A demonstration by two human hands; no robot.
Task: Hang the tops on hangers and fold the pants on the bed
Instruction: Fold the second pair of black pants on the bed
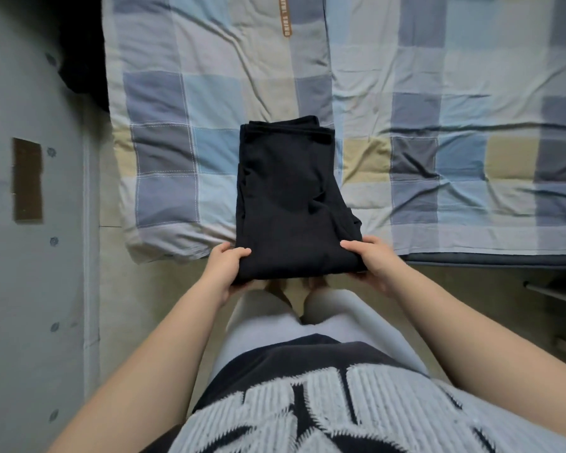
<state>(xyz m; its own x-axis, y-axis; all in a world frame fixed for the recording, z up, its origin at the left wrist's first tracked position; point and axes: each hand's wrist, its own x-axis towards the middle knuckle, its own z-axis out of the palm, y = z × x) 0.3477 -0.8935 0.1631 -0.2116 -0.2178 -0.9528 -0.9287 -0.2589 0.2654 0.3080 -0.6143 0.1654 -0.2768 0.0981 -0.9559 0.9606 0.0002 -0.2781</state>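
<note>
The folded black pants lie lengthwise on the checked quilt, their near end hanging just past the bed's edge, where both hands have them. The left hand grips the near left corner, thumb on top and fingers curled under; the right hand grips the near right corner the same way. A second checked quilt lies just to the right. A grey wall stands to the left, with a strip of pale floor between it and the person.
</note>
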